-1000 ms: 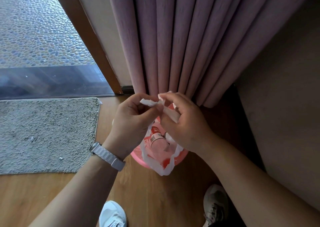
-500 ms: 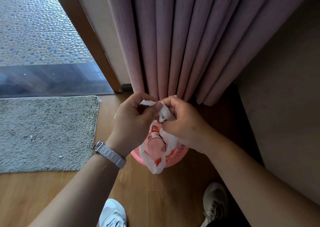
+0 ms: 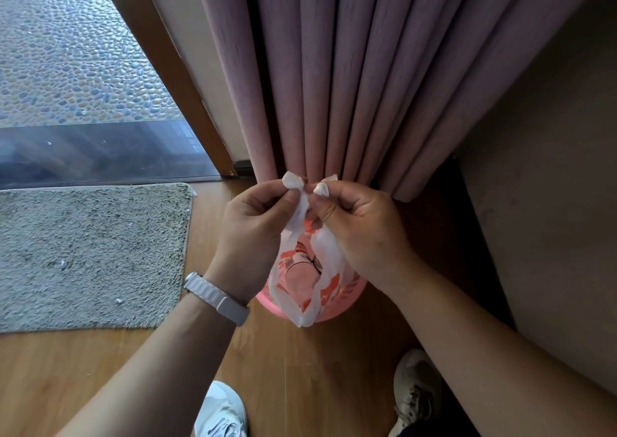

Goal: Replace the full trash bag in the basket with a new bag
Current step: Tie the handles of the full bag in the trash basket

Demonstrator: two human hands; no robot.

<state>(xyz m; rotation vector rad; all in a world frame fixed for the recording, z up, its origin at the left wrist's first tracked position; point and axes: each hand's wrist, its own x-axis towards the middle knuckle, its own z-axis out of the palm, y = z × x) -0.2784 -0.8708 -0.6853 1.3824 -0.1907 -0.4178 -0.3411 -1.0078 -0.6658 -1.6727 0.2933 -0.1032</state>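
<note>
My left hand (image 3: 253,233) and right hand (image 3: 360,233) each pinch a handle of the bag (image 3: 300,283). It looks soft, light and thin, so I'd lift by the handles.

One head-worn wide-angle view, looking forward and steeply down, close above the left hand (image 3: 253,236) and right hand (image 3: 362,236), mid-frame.

Both hands are up above the pink basket (image 3: 347,303), each pinching a twisted handle of the white-and-red trash bag (image 3: 330,259). The left hand (image 3: 253,236) has one strip and the right hand (image 3: 362,236) the other, fingertips almost meeting. The bag hangs down into the basket. Behind the basket falls the mauve curtain (image 3: 350,86). Left of it lies the grey mat (image 3: 90,253). On the near side of it, the left shoe (image 3: 222,410) and right shoe (image 3: 417,390) stand on the wood floor (image 3: 317,370).
</note>
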